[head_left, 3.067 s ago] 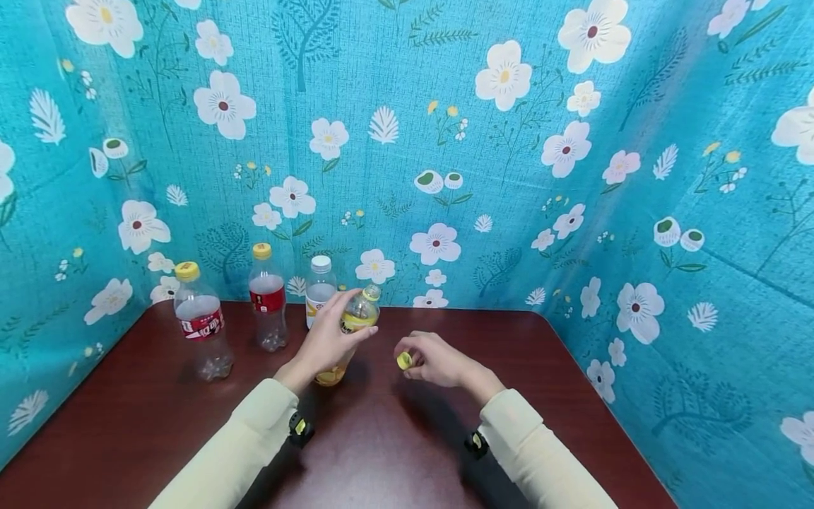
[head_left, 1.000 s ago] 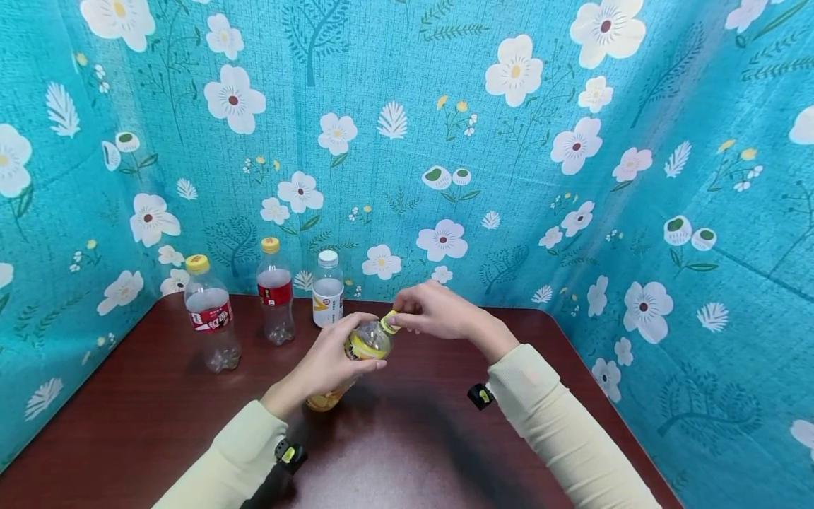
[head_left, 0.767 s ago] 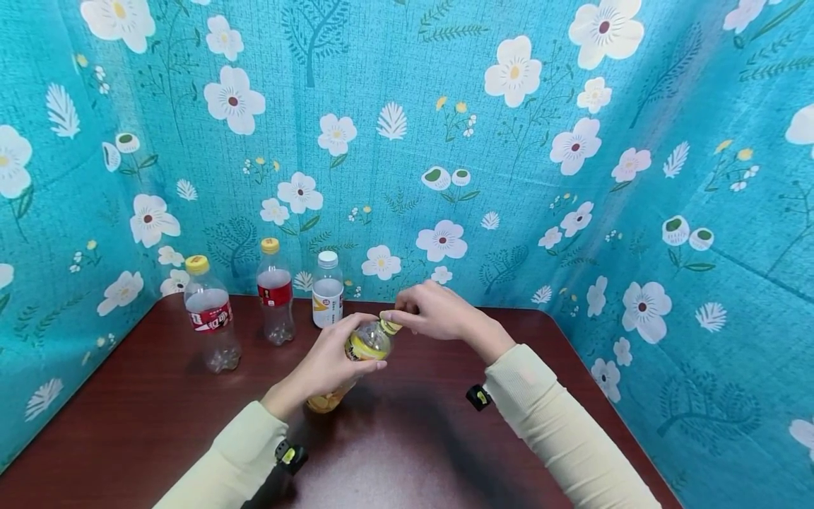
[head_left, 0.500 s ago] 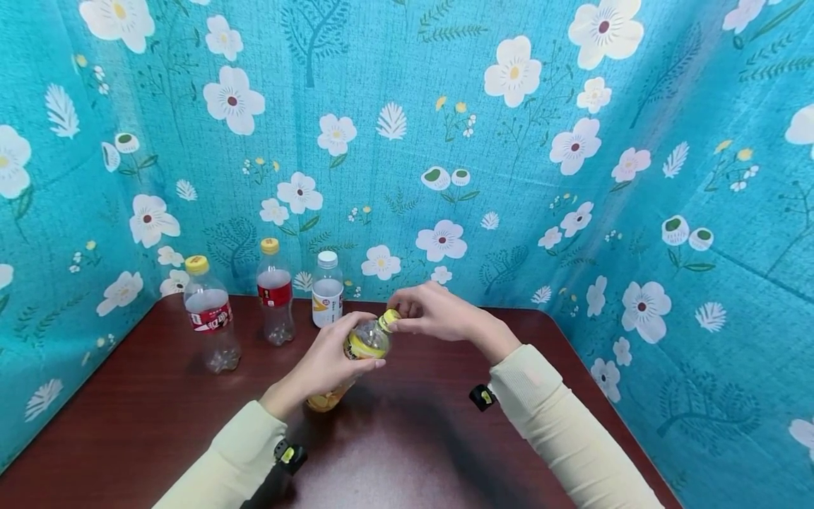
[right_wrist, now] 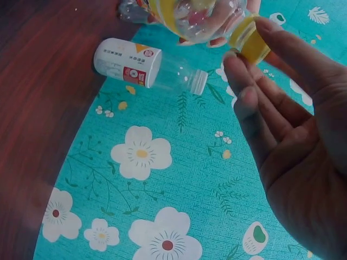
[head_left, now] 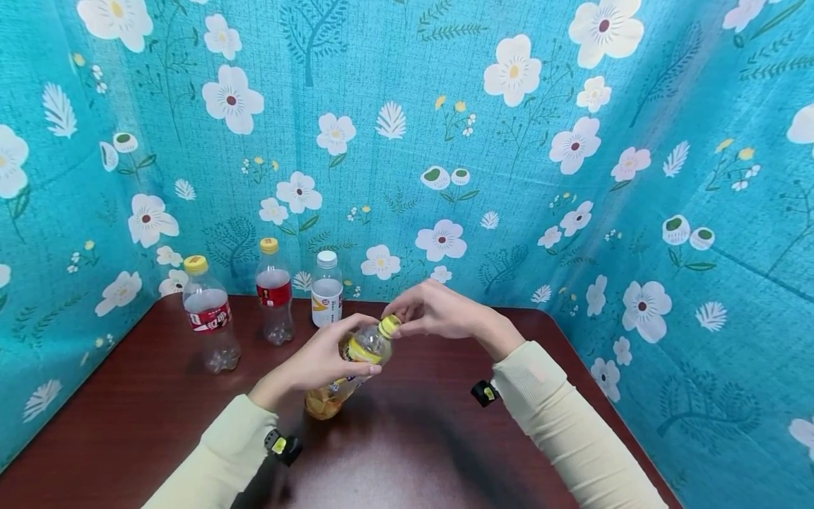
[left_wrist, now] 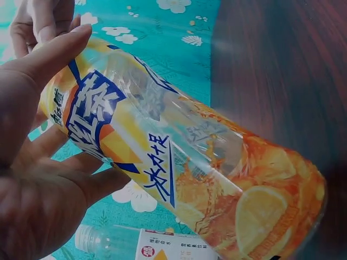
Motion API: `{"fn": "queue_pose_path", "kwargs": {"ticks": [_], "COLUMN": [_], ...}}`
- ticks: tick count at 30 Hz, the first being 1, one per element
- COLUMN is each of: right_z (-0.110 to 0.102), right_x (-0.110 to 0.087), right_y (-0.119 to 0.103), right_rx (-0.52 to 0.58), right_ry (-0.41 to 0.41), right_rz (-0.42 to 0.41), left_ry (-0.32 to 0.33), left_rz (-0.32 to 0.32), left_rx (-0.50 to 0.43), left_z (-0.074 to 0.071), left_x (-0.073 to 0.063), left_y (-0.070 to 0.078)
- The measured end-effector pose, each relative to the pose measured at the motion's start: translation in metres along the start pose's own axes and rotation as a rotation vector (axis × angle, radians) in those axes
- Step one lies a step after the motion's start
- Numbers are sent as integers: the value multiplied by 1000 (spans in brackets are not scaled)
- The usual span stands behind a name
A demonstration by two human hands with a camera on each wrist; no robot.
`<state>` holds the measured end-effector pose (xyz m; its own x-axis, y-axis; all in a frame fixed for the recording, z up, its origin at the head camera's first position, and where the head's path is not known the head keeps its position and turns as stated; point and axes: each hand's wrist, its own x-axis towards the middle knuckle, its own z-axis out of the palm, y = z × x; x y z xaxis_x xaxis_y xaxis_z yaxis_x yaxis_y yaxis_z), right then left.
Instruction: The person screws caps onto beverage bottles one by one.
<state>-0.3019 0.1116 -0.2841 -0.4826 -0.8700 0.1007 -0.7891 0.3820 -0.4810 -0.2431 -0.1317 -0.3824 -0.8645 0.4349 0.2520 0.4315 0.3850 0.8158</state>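
My left hand (head_left: 311, 362) grips a clear plastic iced tea bottle (head_left: 367, 347) by its upper body. It leans to the right, its base low over the table or on it; I cannot tell which. The left wrist view shows its yellow and blue label (left_wrist: 97, 105) and printed lemon slices (left_wrist: 260, 219). On the bottle's mouth sits a yellow cap (head_left: 389, 325), pinched between the thumb and fingers of my right hand (head_left: 441, 311). In the right wrist view, thumb and index finger touch opposite sides of the cap (right_wrist: 254, 44). Whether it is screwed tight cannot be seen.
Two clear bottles with red labels and yellow caps, one at the far left (head_left: 210, 319) and one behind it (head_left: 275, 288), stand on the dark red table (head_left: 127, 424). A white-capped bottle (head_left: 327, 291) stands just behind my left hand. Flowered blue cloth (head_left: 407, 141) encloses the table.
About three seconds ago my right hand held the cap away from the bottle; now the cap is on its mouth. Over the last second my right fingers have shifted around the cap.
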Motion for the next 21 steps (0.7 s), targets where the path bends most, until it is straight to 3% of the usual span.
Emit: {"fn": "queue_pose_path", "kwargs": {"ticks": [3, 11, 16, 21], "right_z": [2, 5, -2, 0], "right_x": [1, -1, -7, -6], "right_y": [0, 1, 2, 2], "right_rx": [-37, -294, -263, -148], "right_ry": [15, 144, 155, 23], "right_rz": [27, 177, 172, 88], "left_ry": [-1, 67, 125, 125], "left_rz": [-4, -11, -25, -18], "left_rx": [-6, 31, 54, 55], "left_z": [0, 4, 6, 10], "left_x": [0, 5, 6, 6], "left_y": [1, -1, -6, -10]}}
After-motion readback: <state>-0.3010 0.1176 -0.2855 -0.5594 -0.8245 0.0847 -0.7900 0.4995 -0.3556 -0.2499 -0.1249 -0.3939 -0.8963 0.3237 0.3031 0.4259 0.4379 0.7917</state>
